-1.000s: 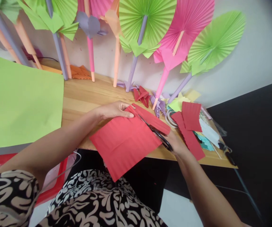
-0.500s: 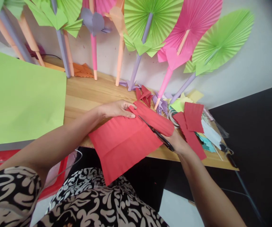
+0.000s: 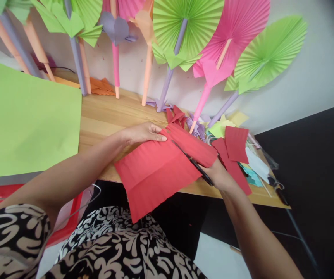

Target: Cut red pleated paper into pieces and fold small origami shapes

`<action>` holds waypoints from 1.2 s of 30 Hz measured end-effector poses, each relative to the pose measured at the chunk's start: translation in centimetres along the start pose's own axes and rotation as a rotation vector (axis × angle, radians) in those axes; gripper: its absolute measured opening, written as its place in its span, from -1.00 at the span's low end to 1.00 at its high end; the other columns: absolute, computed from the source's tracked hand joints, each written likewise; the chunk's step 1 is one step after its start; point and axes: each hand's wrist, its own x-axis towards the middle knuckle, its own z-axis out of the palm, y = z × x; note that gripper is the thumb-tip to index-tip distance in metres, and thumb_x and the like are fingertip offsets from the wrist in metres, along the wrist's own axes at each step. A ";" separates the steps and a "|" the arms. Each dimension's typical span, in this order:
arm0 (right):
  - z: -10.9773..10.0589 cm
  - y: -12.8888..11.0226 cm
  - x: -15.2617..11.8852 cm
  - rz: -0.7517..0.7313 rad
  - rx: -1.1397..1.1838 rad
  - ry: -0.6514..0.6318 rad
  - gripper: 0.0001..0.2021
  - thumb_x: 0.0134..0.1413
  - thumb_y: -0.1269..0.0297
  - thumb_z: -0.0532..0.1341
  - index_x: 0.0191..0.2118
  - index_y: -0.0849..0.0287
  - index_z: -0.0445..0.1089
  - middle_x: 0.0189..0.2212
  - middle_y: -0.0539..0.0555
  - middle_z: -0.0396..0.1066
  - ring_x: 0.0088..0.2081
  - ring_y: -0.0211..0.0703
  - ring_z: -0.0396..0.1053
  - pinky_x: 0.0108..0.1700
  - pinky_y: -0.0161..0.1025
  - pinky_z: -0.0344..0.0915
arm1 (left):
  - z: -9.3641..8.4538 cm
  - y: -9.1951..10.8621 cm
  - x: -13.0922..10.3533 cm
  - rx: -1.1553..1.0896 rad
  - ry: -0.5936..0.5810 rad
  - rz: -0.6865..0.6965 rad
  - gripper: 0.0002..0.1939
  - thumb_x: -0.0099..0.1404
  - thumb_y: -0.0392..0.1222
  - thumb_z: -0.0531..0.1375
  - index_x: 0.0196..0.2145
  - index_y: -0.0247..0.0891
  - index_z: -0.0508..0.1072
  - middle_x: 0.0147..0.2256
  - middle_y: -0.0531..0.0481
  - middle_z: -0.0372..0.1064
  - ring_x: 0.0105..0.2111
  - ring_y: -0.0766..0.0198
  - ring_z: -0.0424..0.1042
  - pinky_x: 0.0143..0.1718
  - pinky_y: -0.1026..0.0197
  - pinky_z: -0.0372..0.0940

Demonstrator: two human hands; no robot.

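Observation:
A sheet of red paper (image 3: 158,170) hangs over the front edge of the table, with faint creases across it. My left hand (image 3: 146,133) pinches its upper edge between thumb and fingers. In my right hand (image 3: 215,172) is a pair of black-handled scissors (image 3: 197,166), whose blades lie along a cut in the paper and point toward my left hand. A red strip (image 3: 194,145) on the far side of the cut lies over the right fingers and hides most of them.
Paper fans on rolled sticks, among them a green fan (image 3: 187,27), lean on the wall. A large green sheet (image 3: 30,120) covers the table's left. Red paper pieces (image 3: 236,145), tape and scraps lie at right. The wooden table (image 3: 109,116) ends at a black surface (image 3: 309,155).
The red sheet has shifted slightly up and to the right. The strip beyond the cut stands further from the scissors blades. Both hands keep their hold.

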 end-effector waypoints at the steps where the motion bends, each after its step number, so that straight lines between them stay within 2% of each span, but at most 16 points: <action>1: 0.0 0.4 0.0 -0.020 0.001 0.031 -0.51 0.07 -0.06 0.35 0.09 -0.01 0.45 0.08 0.14 0.51 0.28 0.16 0.29 0.30 0.09 0.25 | 0.0 0.0 0.0 -0.001 0.010 -0.008 -0.76 0.16 -0.10 0.44 -0.24 -0.27 0.66 -0.28 -0.09 0.63 -0.33 0.27 0.59 -0.19 0.24 0.48; 3: 0.1 1.0 0.0 -0.010 0.028 0.031 -0.50 0.06 -0.07 0.35 0.07 0.04 0.46 0.10 0.15 0.50 0.21 0.14 0.38 0.25 0.08 0.31 | 0.2 0.1 -0.1 0.001 0.024 -0.011 -0.79 0.16 -0.12 0.43 -0.27 -0.28 0.66 -0.29 -0.08 0.63 -0.35 0.28 0.58 -0.21 0.25 0.48; 7: 0.4 1.0 -0.2 0.086 0.119 -0.100 -0.51 0.00 -0.14 0.37 -0.03 0.06 0.52 -0.05 0.15 0.58 0.05 0.13 0.50 0.05 0.00 0.46 | 0.4 0.2 -0.1 0.019 0.045 0.003 -0.86 0.15 -0.17 0.43 -0.34 -0.29 0.66 -0.36 -0.06 0.62 -0.41 0.31 0.56 -0.26 0.27 0.47; 13: 0.7 0.0 -0.3 0.059 0.097 -0.086 -0.53 0.03 -0.19 0.33 -0.06 0.02 0.53 0.03 0.12 0.54 0.13 0.17 0.44 0.15 0.04 0.39 | 0.5 -0.1 0.0 0.053 0.046 -0.006 -0.89 0.13 -0.19 0.42 -0.38 -0.28 0.66 -0.39 -0.06 0.62 -0.44 0.33 0.55 -0.30 0.29 0.46; 20: 0.9 0.8 0.5 0.028 0.061 -0.073 -0.69 0.10 -0.06 0.33 -0.10 -0.05 0.54 -0.11 0.08 0.59 0.03 0.15 0.50 0.07 0.04 0.45 | 0.4 -0.4 0.3 0.055 0.040 -0.017 -0.89 0.11 -0.21 0.43 -0.38 -0.27 0.67 -0.39 -0.05 0.62 -0.44 0.34 0.55 -0.32 0.33 0.45; 25: 0.9 0.9 0.7 -0.002 0.035 -0.083 -0.68 0.10 -0.07 0.33 -0.12 0.00 0.56 -0.05 0.10 0.57 0.02 0.13 0.49 0.13 0.04 0.39 | 0.4 -0.2 0.3 0.044 0.017 0.011 -0.91 0.11 -0.23 0.44 -0.39 -0.27 0.66 -0.40 -0.03 0.62 -0.43 0.36 0.56 -0.30 0.34 0.45; 32: 1.0 0.8 0.4 -0.005 0.111 -0.082 -0.64 0.10 -0.11 0.32 -0.12 0.01 0.57 -0.09 0.10 0.60 -0.03 0.11 0.53 0.05 -0.02 0.44 | 0.5 -0.1 0.2 0.060 0.015 0.005 -0.86 0.12 -0.18 0.44 -0.37 -0.30 0.66 -0.38 -0.05 0.62 -0.41 0.34 0.56 -0.28 0.32 0.45; 36: 1.1 1.0 0.2 0.051 0.106 -0.064 -0.62 0.03 -0.14 0.34 -0.13 -0.01 0.55 -0.14 0.10 0.61 -0.08 0.13 0.54 -0.02 0.00 0.47 | 0.6 0.0 0.1 0.057 0.028 0.001 -0.90 0.13 -0.23 0.43 -0.38 -0.29 0.66 -0.40 -0.02 0.61 -0.42 0.37 0.55 -0.31 0.36 0.43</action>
